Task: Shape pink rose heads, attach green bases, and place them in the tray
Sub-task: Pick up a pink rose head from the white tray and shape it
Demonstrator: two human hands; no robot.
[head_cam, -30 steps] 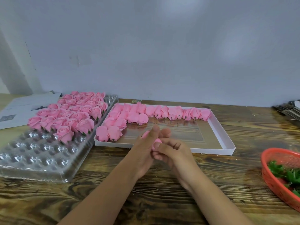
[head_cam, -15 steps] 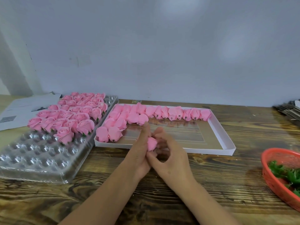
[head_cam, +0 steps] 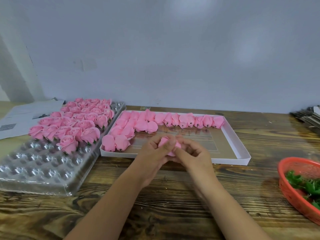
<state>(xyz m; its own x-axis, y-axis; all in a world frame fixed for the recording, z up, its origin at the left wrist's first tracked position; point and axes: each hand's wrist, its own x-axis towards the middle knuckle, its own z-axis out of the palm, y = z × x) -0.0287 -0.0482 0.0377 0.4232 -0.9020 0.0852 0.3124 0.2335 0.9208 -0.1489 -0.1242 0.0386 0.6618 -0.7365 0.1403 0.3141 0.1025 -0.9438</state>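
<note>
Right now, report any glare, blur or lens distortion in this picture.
Head view: glare glints off the empty cups of the clear plastic tray; both hands, left hand and right hand, look slightly motion-blurred around the rose head; wide-angle bending curves the wooden table edges.

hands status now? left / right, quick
Left hand: fingers curled round the pink rose head, holding it.
Right hand: fingertips pinching the same rose head from the other side.

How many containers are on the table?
3. A clear tray at the left, partly filled with roses; a white box in the middle, buds along its far side; a red basket at the right edge, partly cut off.
</note>
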